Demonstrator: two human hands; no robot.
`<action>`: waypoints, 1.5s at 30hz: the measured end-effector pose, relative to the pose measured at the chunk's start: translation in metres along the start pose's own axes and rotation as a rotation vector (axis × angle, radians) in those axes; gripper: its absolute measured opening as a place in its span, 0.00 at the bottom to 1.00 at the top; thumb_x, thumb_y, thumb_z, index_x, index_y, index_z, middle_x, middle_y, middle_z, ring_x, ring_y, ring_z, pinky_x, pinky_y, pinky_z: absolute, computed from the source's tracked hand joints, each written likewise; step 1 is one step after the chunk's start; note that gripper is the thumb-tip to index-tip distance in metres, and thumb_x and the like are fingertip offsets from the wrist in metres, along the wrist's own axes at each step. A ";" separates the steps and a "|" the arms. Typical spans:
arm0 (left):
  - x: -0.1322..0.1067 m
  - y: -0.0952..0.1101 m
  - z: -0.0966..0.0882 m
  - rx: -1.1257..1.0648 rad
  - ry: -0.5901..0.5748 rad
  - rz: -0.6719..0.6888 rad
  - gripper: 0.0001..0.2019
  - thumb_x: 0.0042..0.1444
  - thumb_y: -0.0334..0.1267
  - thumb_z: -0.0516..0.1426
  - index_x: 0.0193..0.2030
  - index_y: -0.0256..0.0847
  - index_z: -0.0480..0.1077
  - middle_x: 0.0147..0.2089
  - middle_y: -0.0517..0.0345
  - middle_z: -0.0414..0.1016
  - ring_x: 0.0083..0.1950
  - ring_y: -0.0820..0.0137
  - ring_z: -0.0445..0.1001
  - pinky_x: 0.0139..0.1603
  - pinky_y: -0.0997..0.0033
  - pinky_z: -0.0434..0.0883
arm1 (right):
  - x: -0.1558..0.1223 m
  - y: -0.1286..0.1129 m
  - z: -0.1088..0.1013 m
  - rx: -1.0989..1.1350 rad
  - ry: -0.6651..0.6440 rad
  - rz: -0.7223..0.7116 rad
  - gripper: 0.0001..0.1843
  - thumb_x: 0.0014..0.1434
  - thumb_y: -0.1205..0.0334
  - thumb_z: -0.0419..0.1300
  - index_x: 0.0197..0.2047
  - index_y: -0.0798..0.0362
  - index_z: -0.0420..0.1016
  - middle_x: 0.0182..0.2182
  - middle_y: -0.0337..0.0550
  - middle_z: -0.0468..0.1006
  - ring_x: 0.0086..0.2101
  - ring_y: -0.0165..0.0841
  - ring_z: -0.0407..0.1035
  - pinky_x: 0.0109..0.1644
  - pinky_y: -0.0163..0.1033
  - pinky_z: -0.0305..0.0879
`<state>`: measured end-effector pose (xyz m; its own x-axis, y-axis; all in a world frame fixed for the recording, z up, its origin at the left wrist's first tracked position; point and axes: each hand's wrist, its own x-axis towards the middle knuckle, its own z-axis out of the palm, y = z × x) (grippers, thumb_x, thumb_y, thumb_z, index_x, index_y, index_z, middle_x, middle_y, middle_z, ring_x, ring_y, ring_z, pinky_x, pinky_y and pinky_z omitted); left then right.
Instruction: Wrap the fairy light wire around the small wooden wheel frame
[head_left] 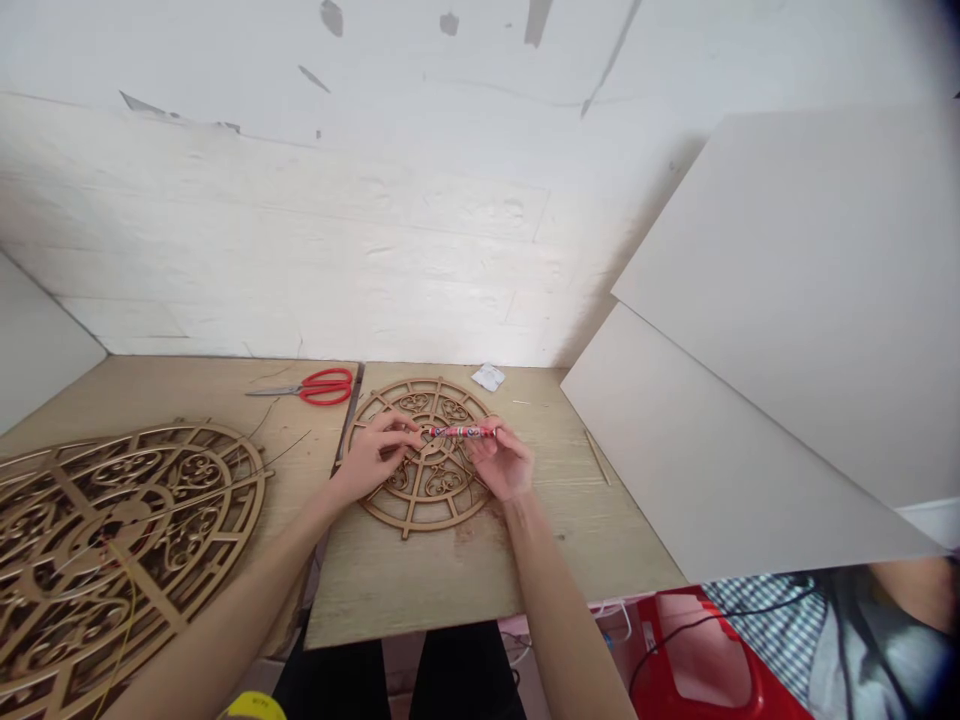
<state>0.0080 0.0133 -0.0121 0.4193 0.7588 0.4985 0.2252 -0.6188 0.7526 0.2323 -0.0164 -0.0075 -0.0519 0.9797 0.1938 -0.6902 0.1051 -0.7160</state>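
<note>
A round laser-cut wooden ornament (429, 495) lies flat on the wooden tabletop (405, 585). Over its middle I hold a thin red patterned pen-like stick (461, 432), lying horizontal. My right hand (504, 462) grips its right end with curled fingers. My left hand (379, 452) pinches near its left tip, fingers bent, resting over the ornament's left half.
Red-handled scissors (319, 386) lie at the back left of the table. A larger cut-out wooden panel (112, 530) covers the left side. A crumpled white scrap (488, 377) sits behind the ornament. A large grey board (787, 350) leans at the right. A red stool (705, 665) stands below right.
</note>
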 end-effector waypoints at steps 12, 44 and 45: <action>0.001 0.002 0.003 -0.091 0.166 -0.146 0.11 0.58 0.44 0.59 0.40 0.44 0.81 0.44 0.51 0.82 0.46 0.61 0.79 0.50 0.54 0.75 | -0.001 0.001 0.001 -0.010 -0.033 0.006 0.06 0.52 0.59 0.65 0.27 0.50 0.73 0.18 0.33 0.55 0.22 0.29 0.53 0.31 0.40 0.58; 0.000 0.011 0.015 -0.349 0.223 -0.453 0.19 0.47 0.52 0.65 0.37 0.38 0.79 0.29 0.52 0.81 0.24 0.69 0.74 0.26 0.67 0.74 | -0.002 0.007 0.006 -0.080 -0.043 0.072 0.05 0.50 0.58 0.65 0.28 0.49 0.75 0.18 0.33 0.58 0.23 0.31 0.53 0.32 0.40 0.54; 0.000 0.010 0.015 -0.340 0.228 -0.453 0.19 0.47 0.52 0.65 0.38 0.38 0.79 0.29 0.52 0.81 0.24 0.69 0.74 0.26 0.67 0.74 | -0.002 0.007 0.007 -0.089 -0.052 0.078 0.05 0.50 0.58 0.66 0.29 0.49 0.76 0.18 0.34 0.59 0.23 0.31 0.54 0.32 0.40 0.55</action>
<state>0.0235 0.0038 -0.0109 0.1398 0.9790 0.1483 0.0281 -0.1537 0.9877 0.2226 -0.0183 -0.0085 -0.1422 0.9754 0.1683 -0.6155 0.0460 -0.7868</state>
